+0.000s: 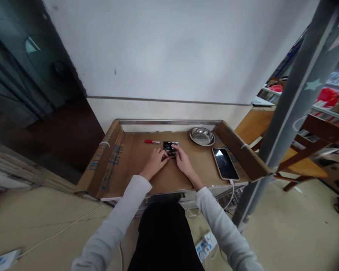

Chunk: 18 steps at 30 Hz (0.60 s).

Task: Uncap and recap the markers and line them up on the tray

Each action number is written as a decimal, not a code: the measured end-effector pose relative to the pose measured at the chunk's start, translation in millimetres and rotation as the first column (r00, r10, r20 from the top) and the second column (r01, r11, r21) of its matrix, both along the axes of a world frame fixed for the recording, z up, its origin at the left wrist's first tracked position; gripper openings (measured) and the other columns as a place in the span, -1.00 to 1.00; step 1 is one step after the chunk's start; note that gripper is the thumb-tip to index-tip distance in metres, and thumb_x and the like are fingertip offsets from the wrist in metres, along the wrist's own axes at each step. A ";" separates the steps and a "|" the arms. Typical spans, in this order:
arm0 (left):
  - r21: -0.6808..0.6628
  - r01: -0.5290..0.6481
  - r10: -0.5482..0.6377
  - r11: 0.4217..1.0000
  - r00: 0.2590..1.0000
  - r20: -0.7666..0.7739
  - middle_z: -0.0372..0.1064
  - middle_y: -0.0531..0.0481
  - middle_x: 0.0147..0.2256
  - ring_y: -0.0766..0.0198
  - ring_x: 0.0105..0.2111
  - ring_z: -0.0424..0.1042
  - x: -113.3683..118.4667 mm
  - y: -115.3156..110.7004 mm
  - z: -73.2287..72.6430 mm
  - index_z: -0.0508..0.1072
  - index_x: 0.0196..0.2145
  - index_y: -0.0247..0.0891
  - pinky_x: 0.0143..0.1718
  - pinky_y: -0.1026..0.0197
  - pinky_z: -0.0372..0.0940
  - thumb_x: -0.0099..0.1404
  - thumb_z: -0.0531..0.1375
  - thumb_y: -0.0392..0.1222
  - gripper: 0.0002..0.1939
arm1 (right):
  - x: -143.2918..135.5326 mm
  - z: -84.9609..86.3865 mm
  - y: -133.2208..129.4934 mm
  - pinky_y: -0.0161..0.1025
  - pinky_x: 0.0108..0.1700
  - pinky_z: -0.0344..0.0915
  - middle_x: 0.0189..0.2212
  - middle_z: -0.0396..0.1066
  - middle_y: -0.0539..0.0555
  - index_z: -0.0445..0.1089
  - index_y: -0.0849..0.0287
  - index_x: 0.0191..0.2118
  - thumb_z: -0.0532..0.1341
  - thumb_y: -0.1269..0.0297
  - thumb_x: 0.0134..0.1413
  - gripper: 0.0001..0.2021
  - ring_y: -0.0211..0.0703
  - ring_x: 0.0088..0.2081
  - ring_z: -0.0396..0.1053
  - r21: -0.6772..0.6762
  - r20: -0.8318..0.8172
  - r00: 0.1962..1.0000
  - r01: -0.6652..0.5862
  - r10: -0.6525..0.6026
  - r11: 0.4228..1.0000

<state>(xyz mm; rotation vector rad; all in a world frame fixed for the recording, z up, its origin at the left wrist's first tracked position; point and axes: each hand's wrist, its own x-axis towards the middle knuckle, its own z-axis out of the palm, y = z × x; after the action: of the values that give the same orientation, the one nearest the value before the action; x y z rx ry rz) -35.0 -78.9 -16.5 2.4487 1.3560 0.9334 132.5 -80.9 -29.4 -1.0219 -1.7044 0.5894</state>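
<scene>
Several black markers (170,144) lie side by side on the cardboard-covered table (135,165), near its middle. At their left end my left hand (156,161) rests with its fingers bent in, touching the nearest markers. From the right, my right hand (182,159) has its fingertips on the same group. Both hands are closed around the ends of the markers. Part of the lower markers is hidden by my fingers. To the left of the group lies a red marker (151,141), untouched.
At the back right of the table sits a round metal bowl (202,136). A phone (225,163) with a white cable lies at the right. Raised cardboard edges (243,154) border the sides, and a grey metal post (282,113) stands beyond the right edge.
</scene>
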 end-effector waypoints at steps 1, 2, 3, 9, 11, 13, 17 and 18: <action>0.011 0.002 -0.002 1.000 1.000 -0.011 0.26 -0.02 -0.36 0.17 -0.28 0.22 -0.3 1.0 -1.0 0.37 -0.36 -0.24 -0.18 0.11 0.18 0.20 0.15 -0.17 -0.91 | 2.7 1.1 -1.7 -0.04 0.22 -0.04 0.07 0.24 0.12 0.27 0.10 0.02 -0.08 0.31 0.19 -0.66 -0.17 0.17 0.07 0.022 0.060 0.998 0.029 -0.030 0.999; 0.020 0.008 -0.008 1.000 1.000 -0.016 0.26 -0.02 -0.35 0.17 -0.27 0.22 -0.3 1.8 -1.7 0.37 -0.33 -0.23 -0.18 0.12 0.18 0.21 0.15 -0.17 -0.90 | 6.0 2.8 -3.9 -0.03 0.21 -0.04 0.06 0.24 0.13 0.29 0.10 -0.01 -0.06 0.31 0.19 -0.68 -0.14 0.17 0.05 0.044 0.120 0.991 0.060 -0.065 0.997; 0.027 0.015 -0.014 1.000 1.000 -0.016 0.25 -0.02 -0.33 0.17 -0.26 0.22 0.0 2.5 -2.2 0.36 -0.31 -0.23 -0.17 0.12 0.17 0.21 0.15 -0.18 -0.90 | 9.8 4.8 -6.4 -0.01 0.18 -0.01 0.02 0.26 0.13 0.32 0.09 -0.04 -0.05 0.30 0.19 -0.70 -0.11 0.15 0.08 0.063 0.173 0.979 0.100 -0.110 0.993; 0.047 0.012 -0.011 0.999 1.000 -0.015 0.23 -0.02 -0.31 0.18 -0.23 0.23 4.3 7.8 -0.3 0.37 -0.32 -0.22 -0.15 0.12 0.18 0.22 0.14 -0.24 -0.94 | 25.6 14.9 -22.9 -0.08 -0.04 0.14 -0.21 0.26 0.12 0.40 0.08 -0.19 0.19 0.12 0.04 -0.76 -0.07 -0.14 0.20 0.121 0.473 0.856 0.169 -0.207 0.978; 0.039 0.018 -0.017 0.999 1.000 -0.010 0.23 -0.02 -0.32 0.18 -0.24 0.23 4.6 10.2 0.7 0.38 -0.34 -0.22 -0.16 0.13 0.18 0.22 0.14 -0.24 -0.95 | 25.7 17.0 -26.4 -0.12 -0.08 0.14 -0.25 0.26 0.10 0.41 0.08 -0.22 0.20 0.09 0.03 -0.76 -0.09 -0.18 0.20 0.112 0.525 0.834 0.130 -0.169 0.985; 0.029 0.021 -0.021 0.999 1.000 -0.003 0.22 -0.02 -0.32 0.18 -0.23 0.23 3.7 12.6 1.2 0.39 -0.33 -0.21 -0.16 0.13 0.19 0.22 0.15 -0.23 -0.95 | 24.6 19.7 -28.2 -0.15 -0.11 0.13 -0.29 0.28 0.08 0.42 0.07 -0.26 0.19 0.07 0.04 -0.78 -0.10 -0.20 0.20 0.084 0.568 0.814 0.087 -0.119 0.993; 0.016 0.019 -0.019 1.000 1.000 0.012 0.22 -0.01 -0.34 0.18 -0.23 0.23 0.5 15.9 0.8 0.40 -0.32 -0.20 -0.16 0.13 0.19 0.21 0.16 -0.20 -0.93 | 23.1 26.0 -27.7 -0.18 -0.16 0.12 -0.33 0.31 0.08 0.41 0.09 -0.32 0.12 0.11 0.12 -0.80 -0.11 -0.22 0.22 0.044 0.638 0.767 0.059 -0.073 0.997; 0.013 0.021 -0.021 1.000 1.000 0.016 0.22 -0.01 -0.35 0.18 -0.24 0.23 -0.2 16.3 0.6 0.40 -0.33 -0.21 -0.16 0.13 0.19 0.21 0.16 -0.19 -0.93 | 23.3 27.4 -27.1 -0.18 -0.16 0.12 -0.33 0.32 0.08 0.40 0.10 -0.31 0.10 0.13 0.15 -0.79 -0.11 -0.23 0.23 0.046 0.641 0.763 0.072 -0.085 0.996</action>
<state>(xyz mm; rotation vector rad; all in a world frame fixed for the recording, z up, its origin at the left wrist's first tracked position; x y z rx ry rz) -35.3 -62.5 -15.9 2.4544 1.3205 0.9578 155.8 -108.1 -2.1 -1.3796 -2.2398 0.1555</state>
